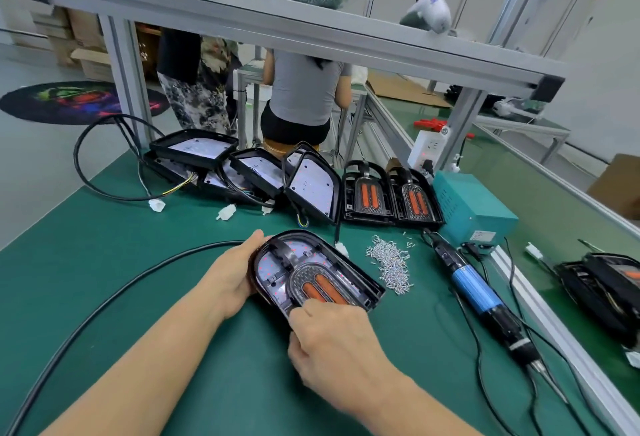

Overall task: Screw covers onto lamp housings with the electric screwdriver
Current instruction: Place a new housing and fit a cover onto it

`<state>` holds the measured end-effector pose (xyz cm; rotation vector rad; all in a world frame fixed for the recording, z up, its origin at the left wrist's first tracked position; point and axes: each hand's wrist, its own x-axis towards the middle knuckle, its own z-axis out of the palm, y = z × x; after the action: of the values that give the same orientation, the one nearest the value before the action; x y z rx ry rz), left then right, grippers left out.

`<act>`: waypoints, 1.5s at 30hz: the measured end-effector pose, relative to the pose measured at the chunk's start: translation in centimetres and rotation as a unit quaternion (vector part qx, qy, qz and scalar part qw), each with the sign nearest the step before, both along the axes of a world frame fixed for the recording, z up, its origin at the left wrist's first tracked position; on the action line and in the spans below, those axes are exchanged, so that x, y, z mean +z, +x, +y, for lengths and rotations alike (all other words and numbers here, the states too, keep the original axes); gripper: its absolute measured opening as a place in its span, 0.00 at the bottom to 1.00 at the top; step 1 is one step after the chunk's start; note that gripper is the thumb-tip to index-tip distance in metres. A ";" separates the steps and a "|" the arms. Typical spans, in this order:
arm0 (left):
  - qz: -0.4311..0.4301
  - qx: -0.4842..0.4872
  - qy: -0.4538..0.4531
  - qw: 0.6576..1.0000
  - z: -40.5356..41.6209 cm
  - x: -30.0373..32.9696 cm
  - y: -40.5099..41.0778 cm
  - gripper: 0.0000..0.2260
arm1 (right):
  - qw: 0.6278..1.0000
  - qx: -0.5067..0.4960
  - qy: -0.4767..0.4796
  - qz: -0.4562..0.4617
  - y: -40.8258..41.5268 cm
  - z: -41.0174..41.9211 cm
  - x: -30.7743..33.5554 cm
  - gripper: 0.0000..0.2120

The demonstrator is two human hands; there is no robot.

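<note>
The left hand [232, 271] grips the rounded left end of the lamp housing [317, 271], thumb hooked over its black rim. The right hand [334, 342] has its fingers curled onto the near edge, pressing where the clear cover [320, 283] with two orange strips sits inside the housing. The housing lies flat on the green mat [104, 262], near its middle, with bare mat toward the person and on the left, crossed only by a black cable [114, 297]. Just to its right lies one pile of screws [389, 264], then one blue electric screwdriver [479, 292] lying untouched by the bench's right rail. Behind, two covered housings [391, 195] stand side by side against a teal power box [472, 208]; several open housings [242, 172] lean to their left.
</note>
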<state>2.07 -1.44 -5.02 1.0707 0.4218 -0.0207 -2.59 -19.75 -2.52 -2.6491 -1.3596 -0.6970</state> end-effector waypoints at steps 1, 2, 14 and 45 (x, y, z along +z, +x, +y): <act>-0.001 -0.005 0.004 1.000 -0.1 -0.1 -0.2 0.15 | 1.000 -0.004 -0.010 0.003 -0.2 0.1 -0.1 0.14; -0.004 -0.005 0.009 1.000 -0.2 -0.2 -0.3 0.14 | 1.000 -0.003 -0.018 0.006 -0.3 0.2 0.0 0.14; -0.058 -0.037 0.064 0.996 0.0 -0.6 -0.8 0.11 | 0.982 0.030 -0.124 0.136 0.8 -1.7 0.8 0.11; -0.003 0.048 0.621 0.782 -1.9 -1.8 -0.9 0.14 | 0.941 -0.108 0.087 0.308 6.7 -3.6 -0.1 0.20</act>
<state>1.16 -3.34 -6.79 2.3592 0.4783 0.4121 4.15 -23.32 -2.63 -2.5610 -0.8040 0.0243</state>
